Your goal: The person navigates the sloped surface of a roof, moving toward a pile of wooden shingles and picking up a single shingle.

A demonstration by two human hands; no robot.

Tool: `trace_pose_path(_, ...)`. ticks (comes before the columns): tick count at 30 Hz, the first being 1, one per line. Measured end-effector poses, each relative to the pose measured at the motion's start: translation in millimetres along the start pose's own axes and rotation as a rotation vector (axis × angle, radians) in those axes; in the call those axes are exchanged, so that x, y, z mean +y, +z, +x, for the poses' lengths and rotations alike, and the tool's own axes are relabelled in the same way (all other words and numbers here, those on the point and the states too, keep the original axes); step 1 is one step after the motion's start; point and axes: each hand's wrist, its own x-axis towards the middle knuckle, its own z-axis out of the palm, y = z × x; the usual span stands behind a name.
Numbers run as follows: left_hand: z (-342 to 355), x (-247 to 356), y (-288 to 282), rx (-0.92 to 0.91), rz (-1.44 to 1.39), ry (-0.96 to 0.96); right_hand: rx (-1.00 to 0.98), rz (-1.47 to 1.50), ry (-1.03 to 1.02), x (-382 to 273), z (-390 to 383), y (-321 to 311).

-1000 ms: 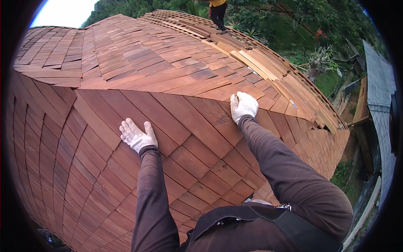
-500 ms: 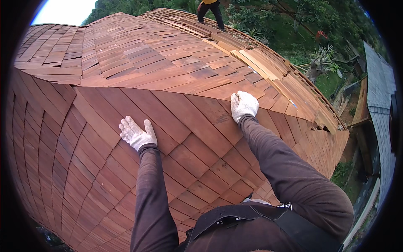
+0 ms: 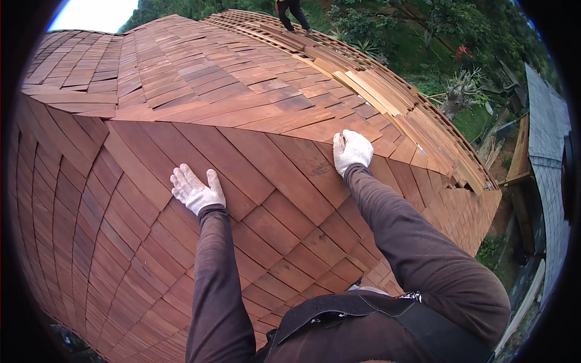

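Observation:
Reddish-brown wooden shingles (image 3: 290, 275) cover the roof slope in front of me. My left hand (image 3: 197, 190), in a white work glove, rests flat on them with its fingers spread and thumb out. Farther to the right, my right hand (image 3: 352, 150), gloved the same way, is closed over the roof's ridge edge (image 3: 260, 130). Its fingertips are curled over the far side and partly hidden. No tool shows in either hand.
Loose boards (image 3: 369, 94) lie along the far right slope, beside bare battens (image 3: 242, 23). A person (image 3: 292, 13) in dark trousers stands on the battens at the top. Past the right eave are greenery and a lower grey roof (image 3: 548, 133). A dark strap (image 3: 417, 314) crosses my body.
Both my hands stay in place on the roof. The person on the far battens has shifted slightly left and higher in the picture, and the whole view has tilted a little.

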Motion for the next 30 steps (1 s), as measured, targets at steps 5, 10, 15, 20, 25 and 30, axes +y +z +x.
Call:
trace_pose_path(5,0,1,-2,0.003,-0.004,0.006,0.029,0.006,-0.016,0,-1,0)
trace_pose_path(10,0,-1,-2,-0.021,0.005,-0.011,0.027,-0.009,-0.015,-1,-1,1)
trace_pose_path(15,0,-1,-4,-0.021,0.007,-0.003,-0.003,-0.017,-0.005,-2,-1,-2)
trace_pose_path(20,0,5,-3,-0.037,0.018,-0.006,-0.015,-0.025,0.015,-2,-1,-8)
trace_pose_path(25,0,-3,0,0.019,0.014,0.016,-0.037,-0.02,0.031,-8,0,-11)
trace_pose_path(30,-1,-3,3,0.012,0.021,0.021,0.006,-0.011,0.029,-6,0,-7)
